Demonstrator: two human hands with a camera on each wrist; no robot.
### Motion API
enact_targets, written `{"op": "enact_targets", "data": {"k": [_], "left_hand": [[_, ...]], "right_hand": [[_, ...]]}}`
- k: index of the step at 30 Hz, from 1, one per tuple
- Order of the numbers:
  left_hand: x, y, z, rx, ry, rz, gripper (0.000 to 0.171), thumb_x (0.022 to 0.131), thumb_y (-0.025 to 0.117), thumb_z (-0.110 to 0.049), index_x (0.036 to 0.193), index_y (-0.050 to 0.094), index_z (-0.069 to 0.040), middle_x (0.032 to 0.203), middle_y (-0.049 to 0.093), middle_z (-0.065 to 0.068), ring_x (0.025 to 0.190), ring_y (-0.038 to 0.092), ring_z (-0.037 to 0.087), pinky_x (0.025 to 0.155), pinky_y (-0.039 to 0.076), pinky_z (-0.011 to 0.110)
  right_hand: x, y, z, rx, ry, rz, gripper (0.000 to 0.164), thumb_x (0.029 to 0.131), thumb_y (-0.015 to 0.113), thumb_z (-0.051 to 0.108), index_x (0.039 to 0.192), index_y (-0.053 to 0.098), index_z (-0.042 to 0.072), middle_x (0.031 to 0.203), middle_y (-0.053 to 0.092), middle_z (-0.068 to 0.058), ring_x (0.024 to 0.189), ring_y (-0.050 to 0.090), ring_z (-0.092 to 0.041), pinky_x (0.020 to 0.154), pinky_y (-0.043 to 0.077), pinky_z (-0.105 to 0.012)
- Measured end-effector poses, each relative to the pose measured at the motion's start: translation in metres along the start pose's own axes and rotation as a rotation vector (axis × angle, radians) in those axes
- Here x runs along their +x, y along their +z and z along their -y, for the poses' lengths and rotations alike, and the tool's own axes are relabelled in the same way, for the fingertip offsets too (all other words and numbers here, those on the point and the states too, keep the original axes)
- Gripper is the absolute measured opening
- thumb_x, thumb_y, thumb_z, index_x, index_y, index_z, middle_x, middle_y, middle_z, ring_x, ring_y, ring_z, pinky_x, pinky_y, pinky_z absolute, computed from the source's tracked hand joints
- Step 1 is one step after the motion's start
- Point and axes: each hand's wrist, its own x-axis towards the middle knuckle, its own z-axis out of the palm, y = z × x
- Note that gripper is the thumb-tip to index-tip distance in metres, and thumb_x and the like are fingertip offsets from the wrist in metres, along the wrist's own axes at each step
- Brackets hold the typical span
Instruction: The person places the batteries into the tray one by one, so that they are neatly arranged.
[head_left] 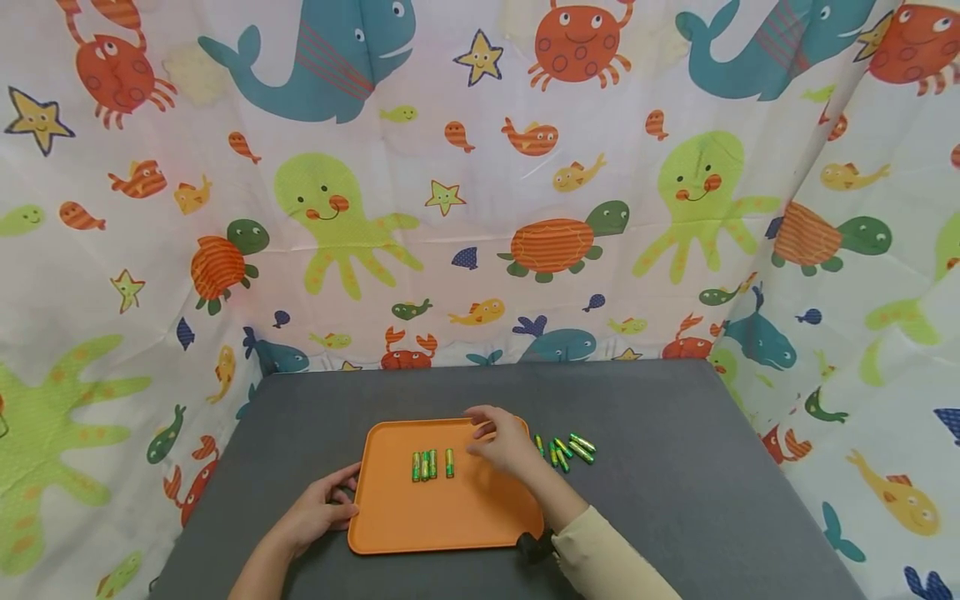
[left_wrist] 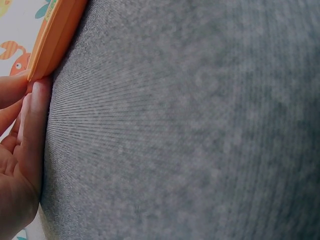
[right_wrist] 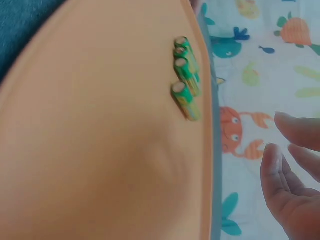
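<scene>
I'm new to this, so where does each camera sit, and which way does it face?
Head: worn on the head, facing forward-down at the rectangular orange tray; left hand and right hand show.
Left wrist: worn there, facing the grey tabletop and tray edge; left fingers show.
Right wrist: worn there, facing across the tray; right fingers show.
Head and right wrist share four green cylindrical batteries on the tray.

The right sleeve (head_left: pixel 609 557) is pale cream, a black piece (head_left: pixel 533 548) beside it.
</scene>
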Motion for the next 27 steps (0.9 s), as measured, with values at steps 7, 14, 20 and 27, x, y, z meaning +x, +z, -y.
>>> {"op": "enact_targets", "data": {"k": [7, 14, 20, 27], "left_hand": [[0.0, 0.0, 0.0, -0.001, -0.02, -0.016, 0.078, 0.089, 0.074, -0.004, 0.156, 0.035, -0.006, 0.122, 0.049, 0.015, 0.091, 0.057, 0.024, 0.072, 0.058, 0.039], [-0.002, 0.001, -0.001, 0.003, -0.012, -0.006, 0.079, 0.089, 0.074, -0.006, 0.157, 0.034, -0.006, 0.122, 0.049, 0.015, 0.091, 0.057, 0.024, 0.072, 0.058, 0.038], [-0.001, 0.002, -0.001, 0.0, -0.014, -0.016, 0.078, 0.089, 0.074, -0.004, 0.157, 0.035, -0.005, 0.122, 0.049, 0.015, 0.09, 0.056, 0.024, 0.072, 0.058, 0.038], [0.001, 0.002, -0.003, -0.001, -0.018, -0.016, 0.079, 0.088, 0.075, -0.004, 0.156, 0.035, -0.006, 0.122, 0.048, 0.015, 0.091, 0.056, 0.024, 0.072, 0.057, 0.038]], "right_hand": [[-0.006, -0.017, -0.002, -0.015, -0.009, -0.063, 0.052, 0.085, 0.08, 0.004, 0.133, 0.064, 0.014, 0.126, 0.064, -0.01, 0.104, 0.065, -0.03, 0.08, 0.058, -0.034], [-0.009, -0.039, -0.012, -0.039, 0.002, -0.137, 0.053, 0.081, 0.082, 0.0, 0.13, 0.066, 0.014, 0.126, 0.066, -0.011, 0.101, 0.067, -0.026, 0.08, 0.058, -0.036], [-0.015, -0.059, -0.026, -0.013, 0.025, -0.176, 0.052, 0.081, 0.08, -0.004, 0.128, 0.067, 0.015, 0.124, 0.066, -0.012, 0.102, 0.067, -0.032, 0.076, 0.058, -0.035], [-0.022, -0.081, -0.047, -0.05, 0.043, -0.197, 0.054, 0.083, 0.07, -0.009, 0.132, 0.065, 0.012, 0.127, 0.065, -0.014, 0.105, 0.066, -0.031, 0.084, 0.057, -0.041]]}}
